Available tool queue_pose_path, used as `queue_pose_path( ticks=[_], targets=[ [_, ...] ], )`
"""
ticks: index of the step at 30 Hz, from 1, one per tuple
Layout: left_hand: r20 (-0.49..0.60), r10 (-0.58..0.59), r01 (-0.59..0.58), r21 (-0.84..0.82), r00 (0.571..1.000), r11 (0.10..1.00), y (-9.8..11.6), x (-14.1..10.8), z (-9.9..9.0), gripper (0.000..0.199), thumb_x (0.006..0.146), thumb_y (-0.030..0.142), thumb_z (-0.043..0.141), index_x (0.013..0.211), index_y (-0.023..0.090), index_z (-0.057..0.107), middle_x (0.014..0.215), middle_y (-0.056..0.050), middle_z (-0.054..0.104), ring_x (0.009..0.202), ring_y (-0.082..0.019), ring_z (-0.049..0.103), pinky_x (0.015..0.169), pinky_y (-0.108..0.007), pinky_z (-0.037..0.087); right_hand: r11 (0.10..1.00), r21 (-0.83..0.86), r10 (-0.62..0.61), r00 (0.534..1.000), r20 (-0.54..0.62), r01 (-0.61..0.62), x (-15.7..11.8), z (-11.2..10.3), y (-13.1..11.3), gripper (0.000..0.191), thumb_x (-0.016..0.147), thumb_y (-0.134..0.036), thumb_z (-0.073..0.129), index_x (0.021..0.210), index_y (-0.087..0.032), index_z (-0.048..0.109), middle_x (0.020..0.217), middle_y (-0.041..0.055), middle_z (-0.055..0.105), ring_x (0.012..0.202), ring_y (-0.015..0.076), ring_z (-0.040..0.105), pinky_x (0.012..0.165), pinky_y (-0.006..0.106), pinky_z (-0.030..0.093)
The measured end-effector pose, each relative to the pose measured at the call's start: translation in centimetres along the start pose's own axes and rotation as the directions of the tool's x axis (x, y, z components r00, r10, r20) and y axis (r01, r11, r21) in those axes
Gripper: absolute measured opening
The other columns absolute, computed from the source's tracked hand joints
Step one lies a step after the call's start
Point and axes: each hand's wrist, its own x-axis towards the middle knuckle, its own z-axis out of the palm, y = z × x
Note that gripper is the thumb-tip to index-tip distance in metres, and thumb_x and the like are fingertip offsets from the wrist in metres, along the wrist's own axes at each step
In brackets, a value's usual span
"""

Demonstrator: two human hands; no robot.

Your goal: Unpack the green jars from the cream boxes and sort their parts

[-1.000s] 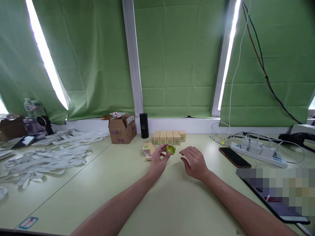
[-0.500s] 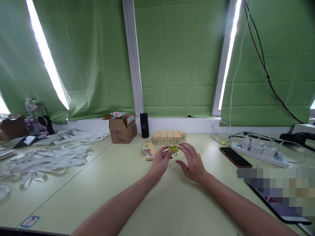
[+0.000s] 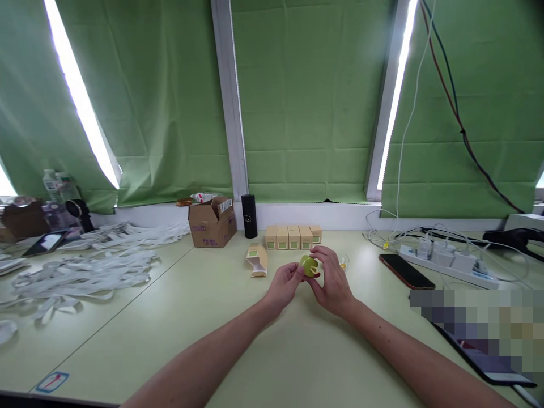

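2 bare forearms reach forward and converge; the bare left hand (image 3: 284, 288) and bare right hand (image 3: 334, 283) curl their fingers inward, nearly meeting.

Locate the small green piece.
Head view, just right of centre: the green piece is held between left hand and right hand, in front of the box row.

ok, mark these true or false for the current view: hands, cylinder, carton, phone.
1. Left hand and right hand are both on the green piece. True.
2. The black cylinder stands between the brown carton and the small boxes. True.
3. The cylinder lies on its side. False: it's upright.
4. The carton's flaps are all shut. False: its top is open.
5. The smartphone lies beside the power strip. True.
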Motion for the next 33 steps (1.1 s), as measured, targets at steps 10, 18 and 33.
queue_pose_path(
  ticks=[10, 18, 33],
  targets=[
    [-0.231, 0.242, -0.146, 0.368, 0.942, 0.918, -1.1, 0.5, -1.3, 0.039, 0.089, 0.043, 0.073, 0.121, 0.023, 0.063, 0.124, -0.012, 0.068, 0.112, -0.025, 0.066, 0.105, -0.046, 0.046, 0.985, 0.104, 0.138, 0.990, 0.036, -0.141, -0.3, 0.0, -0.1, 0.039, 0.089, -0.027, 0.065, 0.124, -0.024, 0.048, 0.127, 0.0161, 0.056, 0.125, 0.0350, 0.053, 0.101, 0.056, 0.052],
    [-0.188, 0.369, -0.213, 0.551, 0.910, 0.806, 0.0, 0.0, -1.5, 0.022, 0.088, 0.021, 0.069, 0.109, 0.027, 0.070, 0.115, -0.006, 0.068, 0.123, -0.026, 0.051, 0.109, -0.045, 0.042, 0.970, 0.157, 0.175, 0.982, 0.065, -0.183, -0.4, 0.2, 0.0, 0.037, 0.091, -0.027, 0.063, 0.126, -0.027, 0.051, 0.123, 0.0121, 0.060, 0.119, 0.0310, 0.058, 0.096, 0.052, 0.056],
    [-0.178, 0.392, -0.235, 0.560, 0.903, 0.795, -0.1, -0.1, -1.6, 0.010, 0.086, 0.023, 0.070, 0.095, 0.024, 0.073, 0.096, -0.006, 0.069, 0.098, -0.024, 0.060, 0.084, -0.037, 0.050, 0.969, 0.188, 0.143, 0.983, 0.115, -0.162, -0.2, -0.1, 0.2, 0.039, 0.092, -0.025, 0.063, 0.130, -0.026, 0.053, 0.118, 0.0104, 0.065, 0.101, 0.0270, 0.065, 0.086, 0.046, 0.060]
  ],
)
